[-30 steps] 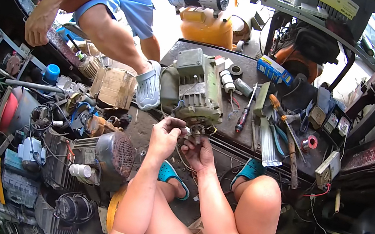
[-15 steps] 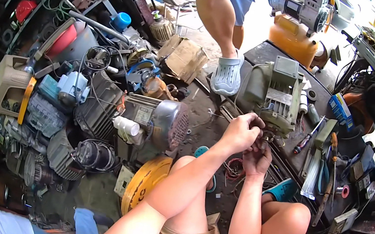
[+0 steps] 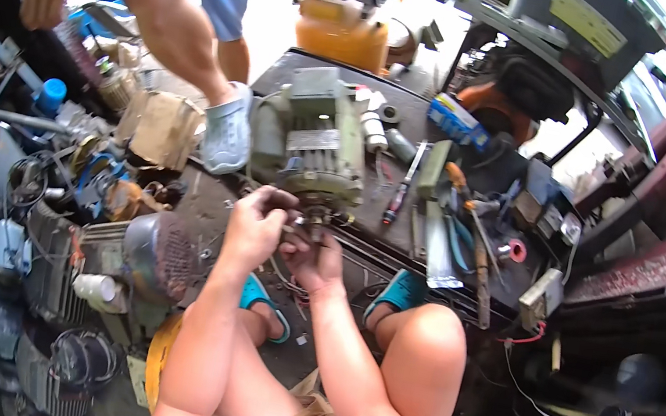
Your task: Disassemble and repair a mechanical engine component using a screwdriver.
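Note:
An olive-green electric motor (image 3: 311, 143) stands on a dark low bench in front of me, its shaft end (image 3: 317, 218) pointing toward me. My left hand (image 3: 257, 226) is at the left of the shaft, its fingers curled in a pinch with a small shiny bit showing at the tips. What it grips is too small to name. Just below, my right hand (image 3: 314, 265) comes up from underneath, thumb and fingers closed around the end of the shaft. Both hands nearly touch each other, and the fingers partly cover the shaft.
Right of the motor lie a screwdriver (image 3: 404, 187), pliers (image 3: 459, 244), a wooden-handled tool (image 3: 479, 265) and a blue box (image 3: 458, 121). Another motor (image 3: 155, 255) and many parts crowd the left. A person's clog (image 3: 228, 132) rests at the bench's left edge. An orange tank (image 3: 341, 34) stands behind.
My view has swung to the right, so the motor and bench sit further left in the picture. Both hands stay at the shaft. The other person's arm now shows more fully.

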Motion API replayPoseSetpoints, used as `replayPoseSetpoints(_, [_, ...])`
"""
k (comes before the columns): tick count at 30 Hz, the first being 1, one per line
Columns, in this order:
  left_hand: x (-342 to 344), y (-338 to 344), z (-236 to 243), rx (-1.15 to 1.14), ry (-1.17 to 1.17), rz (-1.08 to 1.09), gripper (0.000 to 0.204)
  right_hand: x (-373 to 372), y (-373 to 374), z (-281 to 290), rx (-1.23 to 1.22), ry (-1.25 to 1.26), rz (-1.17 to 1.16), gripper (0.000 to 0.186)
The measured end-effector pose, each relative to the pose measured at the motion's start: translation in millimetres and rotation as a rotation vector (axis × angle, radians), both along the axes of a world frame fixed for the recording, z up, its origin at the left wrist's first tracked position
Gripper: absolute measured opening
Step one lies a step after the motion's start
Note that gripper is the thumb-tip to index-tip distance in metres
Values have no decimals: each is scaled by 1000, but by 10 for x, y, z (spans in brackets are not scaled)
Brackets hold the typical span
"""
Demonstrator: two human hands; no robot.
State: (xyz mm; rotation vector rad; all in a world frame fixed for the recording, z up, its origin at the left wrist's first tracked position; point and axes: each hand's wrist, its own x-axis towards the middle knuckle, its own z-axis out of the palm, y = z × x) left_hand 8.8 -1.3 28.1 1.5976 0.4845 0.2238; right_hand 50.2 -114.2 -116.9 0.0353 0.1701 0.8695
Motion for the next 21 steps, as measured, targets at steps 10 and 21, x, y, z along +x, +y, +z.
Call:
replayPoseSetpoints(10, [-1,15,-46,96,-55,-22,23,-17,-48,30,-94,-36,-46,20])
replayPoseSetpoints(21, [-7,21,-132,130,-67,-17,25,-45,-14,-111,-110,8,-8,18])
